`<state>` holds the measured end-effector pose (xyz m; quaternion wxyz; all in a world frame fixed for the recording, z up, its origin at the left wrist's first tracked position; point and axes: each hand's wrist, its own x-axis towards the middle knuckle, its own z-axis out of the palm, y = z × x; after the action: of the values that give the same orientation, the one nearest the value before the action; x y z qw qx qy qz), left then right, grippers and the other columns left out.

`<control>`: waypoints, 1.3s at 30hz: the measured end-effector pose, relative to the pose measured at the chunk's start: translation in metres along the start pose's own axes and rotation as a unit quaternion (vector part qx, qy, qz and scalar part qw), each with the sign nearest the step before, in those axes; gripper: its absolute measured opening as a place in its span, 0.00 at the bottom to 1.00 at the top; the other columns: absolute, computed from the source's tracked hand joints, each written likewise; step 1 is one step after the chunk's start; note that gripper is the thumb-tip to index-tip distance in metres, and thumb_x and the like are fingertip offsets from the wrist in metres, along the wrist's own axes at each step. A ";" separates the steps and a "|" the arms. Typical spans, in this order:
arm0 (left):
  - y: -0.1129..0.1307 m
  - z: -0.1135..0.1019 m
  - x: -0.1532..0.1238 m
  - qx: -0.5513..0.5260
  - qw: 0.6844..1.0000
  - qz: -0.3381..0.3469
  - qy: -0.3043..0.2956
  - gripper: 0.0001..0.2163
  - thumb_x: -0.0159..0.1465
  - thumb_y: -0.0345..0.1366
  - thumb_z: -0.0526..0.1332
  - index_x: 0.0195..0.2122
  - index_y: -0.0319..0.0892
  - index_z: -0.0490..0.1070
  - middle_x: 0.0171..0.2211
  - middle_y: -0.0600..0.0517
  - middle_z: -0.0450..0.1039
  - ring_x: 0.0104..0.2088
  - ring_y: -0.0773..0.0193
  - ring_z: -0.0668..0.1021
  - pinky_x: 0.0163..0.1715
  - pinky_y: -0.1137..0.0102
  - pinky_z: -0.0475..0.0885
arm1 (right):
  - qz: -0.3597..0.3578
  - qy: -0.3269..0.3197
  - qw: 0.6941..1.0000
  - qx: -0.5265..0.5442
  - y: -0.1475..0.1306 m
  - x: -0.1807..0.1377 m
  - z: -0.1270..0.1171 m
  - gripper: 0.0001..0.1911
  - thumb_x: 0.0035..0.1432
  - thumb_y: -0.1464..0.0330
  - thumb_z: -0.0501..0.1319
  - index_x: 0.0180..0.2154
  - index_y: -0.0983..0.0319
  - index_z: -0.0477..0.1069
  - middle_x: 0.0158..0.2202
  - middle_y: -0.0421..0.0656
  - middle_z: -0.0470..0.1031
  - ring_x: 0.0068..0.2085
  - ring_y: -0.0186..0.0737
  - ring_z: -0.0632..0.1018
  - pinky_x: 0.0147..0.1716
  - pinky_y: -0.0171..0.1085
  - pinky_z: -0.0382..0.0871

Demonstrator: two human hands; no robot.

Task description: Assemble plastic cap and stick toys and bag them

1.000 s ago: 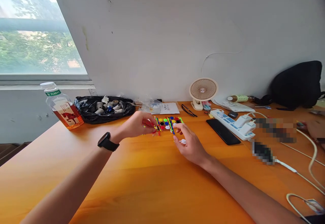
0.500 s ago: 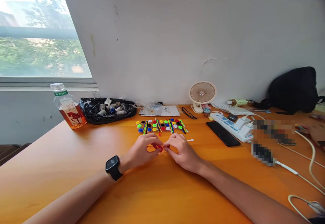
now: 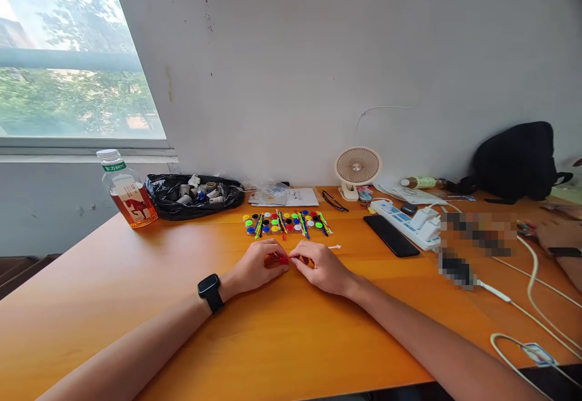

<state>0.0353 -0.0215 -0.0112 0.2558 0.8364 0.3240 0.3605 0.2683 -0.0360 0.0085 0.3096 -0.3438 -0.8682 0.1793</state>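
Tabletop (image 3: 273, 340), bottle (image 3: 131, 201), fan (image 3: 357, 165) beyond fingers (image 3: 271, 247)

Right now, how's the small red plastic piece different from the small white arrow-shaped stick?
The small red plastic piece is held between the left hand and the right hand; the small white arrow-shaped stick lies on the brown wooden table. The hands partly hide the red piece; the white stick is uncovered. Both look small.

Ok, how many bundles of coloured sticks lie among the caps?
4: leftmost bundle, second bundle and third bundle between groups of caps; rightmost bundle at the row's right end. None looks hidden.
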 end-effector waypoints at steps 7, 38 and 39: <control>0.002 0.000 0.000 -0.009 1.000 -0.008 -0.013 0.06 0.65 0.37 0.69 0.42 0.44 0.80 0.38 0.49 0.81 0.37 0.62 0.79 0.40 0.69 0.75 | 0.009 0.014 1.000 0.000 -0.008 -0.003 0.001 0.13 0.65 0.75 0.59 0.44 0.59 0.81 0.37 0.43 0.81 0.36 0.39 0.78 0.39 0.37 0.69; 0.000 0.002 0.004 0.033 0.999 0.002 -0.005 0.06 0.69 0.39 0.65 0.39 0.44 0.79 0.38 0.48 0.81 0.37 0.61 0.80 0.41 0.67 0.75 | 0.168 0.052 0.980 0.093 0.024 0.008 0.013 0.08 0.62 0.68 0.63 0.35 0.62 0.81 0.27 0.40 0.77 0.27 0.36 0.71 0.27 0.34 0.61; 0.000 0.002 0.005 0.035 0.999 0.006 -0.005 0.06 0.69 0.39 0.65 0.38 0.44 0.78 0.38 0.48 0.81 0.37 0.61 0.80 0.41 0.67 0.75 | 0.166 0.050 0.980 0.094 0.025 0.008 0.012 0.08 0.62 0.68 0.62 0.34 0.62 0.80 0.27 0.40 0.76 0.27 0.36 0.71 0.27 0.34 0.61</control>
<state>0.0391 -0.0181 -0.0104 0.2255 0.8485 0.3304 0.3466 0.2673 -0.0140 -0.0102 0.3493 -0.4605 -0.7619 0.2921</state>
